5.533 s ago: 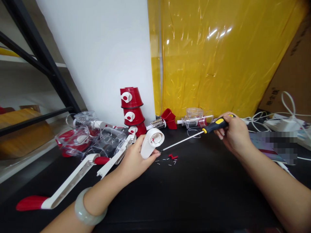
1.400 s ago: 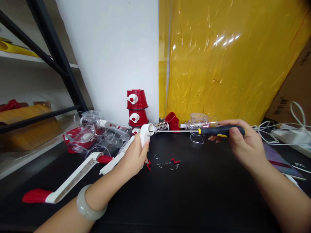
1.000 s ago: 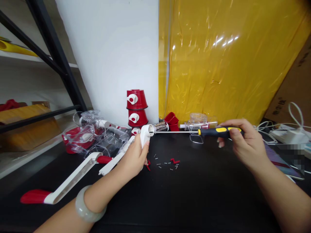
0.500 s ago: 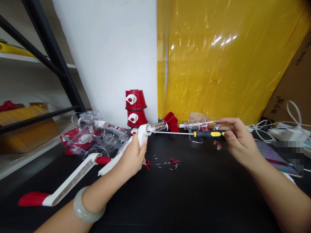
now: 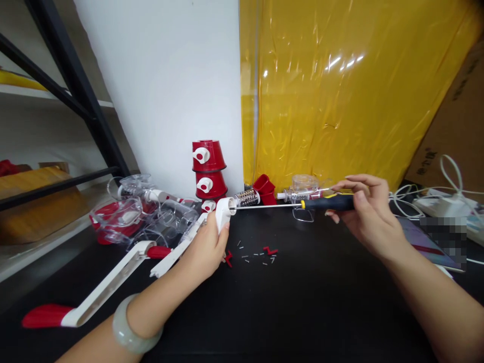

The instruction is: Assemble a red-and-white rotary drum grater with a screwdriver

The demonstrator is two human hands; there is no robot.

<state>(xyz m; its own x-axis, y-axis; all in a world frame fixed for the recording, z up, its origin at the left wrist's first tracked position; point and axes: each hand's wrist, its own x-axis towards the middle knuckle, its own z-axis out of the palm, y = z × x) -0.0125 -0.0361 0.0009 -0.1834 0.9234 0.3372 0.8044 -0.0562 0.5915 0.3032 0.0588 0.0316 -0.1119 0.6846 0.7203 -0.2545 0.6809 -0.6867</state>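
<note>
My left hand (image 5: 207, 247) is closed around a white plastic part (image 5: 224, 209) with a round, hollow end facing right. Most of that part is hidden by the fingers. In my right hand (image 5: 372, 219) is a long screwdriver (image 5: 328, 203) with a black and yellow handle, held level. Its shaft points left and the tip reaches the opening of the round end; how deep it sits cannot be seen. Below the hands, several small screws (image 5: 260, 254) lie scattered on the black table beside a red zigzag clip (image 5: 270, 250). Another red clip (image 5: 228, 258) lies by my left hand.
A white crank handle (image 5: 102, 287) with red grip lies at left. Behind it are clear plastic housings (image 5: 166, 222). Stacked red bases (image 5: 209, 156), a metal grater drum (image 5: 247, 196) and red pushers (image 5: 264, 189) stand at the back. A tablet (image 5: 431, 242) lies right.
My right fingers have shifted and turned on the screwdriver handle, covering more of its yellow patch. The screwdriver tip stays at the white part's round end. The whole view has shifted slightly.
</note>
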